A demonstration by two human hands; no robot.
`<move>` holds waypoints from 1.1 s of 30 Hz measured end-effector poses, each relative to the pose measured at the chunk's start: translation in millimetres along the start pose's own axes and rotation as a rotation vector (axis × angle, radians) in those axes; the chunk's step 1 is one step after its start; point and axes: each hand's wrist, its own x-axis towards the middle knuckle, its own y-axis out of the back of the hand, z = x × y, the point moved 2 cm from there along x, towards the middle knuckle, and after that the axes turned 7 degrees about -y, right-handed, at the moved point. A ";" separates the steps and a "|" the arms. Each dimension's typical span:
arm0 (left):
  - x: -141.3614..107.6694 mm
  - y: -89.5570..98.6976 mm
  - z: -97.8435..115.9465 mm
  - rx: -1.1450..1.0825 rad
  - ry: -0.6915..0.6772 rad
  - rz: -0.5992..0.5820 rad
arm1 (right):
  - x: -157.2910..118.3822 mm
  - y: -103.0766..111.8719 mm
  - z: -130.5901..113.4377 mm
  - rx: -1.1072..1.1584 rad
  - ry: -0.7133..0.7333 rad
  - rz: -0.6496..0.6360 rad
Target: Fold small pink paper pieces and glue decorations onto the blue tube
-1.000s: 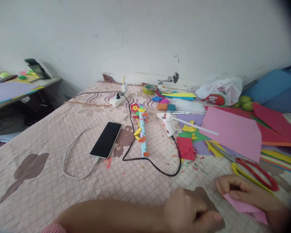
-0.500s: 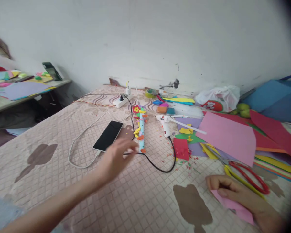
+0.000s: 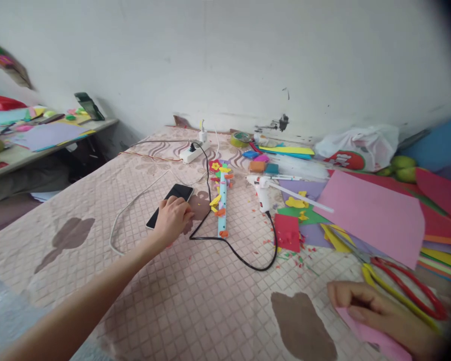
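Observation:
My left hand point(image 3: 172, 218) rests over the lower right part of a black-screened phone point(image 3: 180, 192), its fingers curled; whether anything is between them is hidden. At the lower right, my right hand point(image 3: 372, 308) pinches a piece of pink paper point(image 3: 376, 337) between thumb and fingers. Red and yellow scissors point(image 3: 409, 286) lie just beyond my right hand. A light blue strip point(image 3: 222, 200) decorated with yellow and orange pieces lies right of the phone. A white glue gun point(image 3: 262, 194) lies farther right, its black cord looping toward the strip.
A white power strip point(image 3: 194, 152) with plugs sits near the wall. Coloured sheets, a large pink sheet point(image 3: 376, 213) among them, cover the right side. Behind them is a white plastic bag point(image 3: 361, 145). A white cable point(image 3: 116, 220) curves left of the phone. Another table point(image 3: 97, 128) stands at the left.
My left hand has moved left, from beside the strip onto the phone. My right hand still grips the pink paper. The view has shifted slightly.

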 end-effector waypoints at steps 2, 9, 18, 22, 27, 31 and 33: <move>1.5 2.7 -0.2 0.006 -0.006 0.000 | 1.1 0.4 -0.2 -0.010 0.000 -0.005; 24.0 8.0 4.7 -0.080 -0.095 -0.042 | 2.8 2.4 0.7 -0.033 -0.018 0.014; 34.1 3.7 18.0 0.154 -0.306 -0.125 | 3.4 1.0 -7.8 -0.016 -0.026 0.000; 36.9 3.0 18.6 0.175 -0.309 -0.165 | 2.7 -0.1 -7.2 0.031 -0.023 0.003; 42.5 1.0 0.1 -0.001 -0.174 -0.070 | 0.9 -2.2 -10.6 0.038 -0.015 0.012; 42.7 8.4 -7.2 -0.132 -0.112 -0.017 | -0.5 -0.8 -7.5 0.044 -0.009 0.012; 41.6 17.7 0.0 -0.192 -0.060 -0.022 | -0.4 0.3 -5.2 0.051 -0.008 0.017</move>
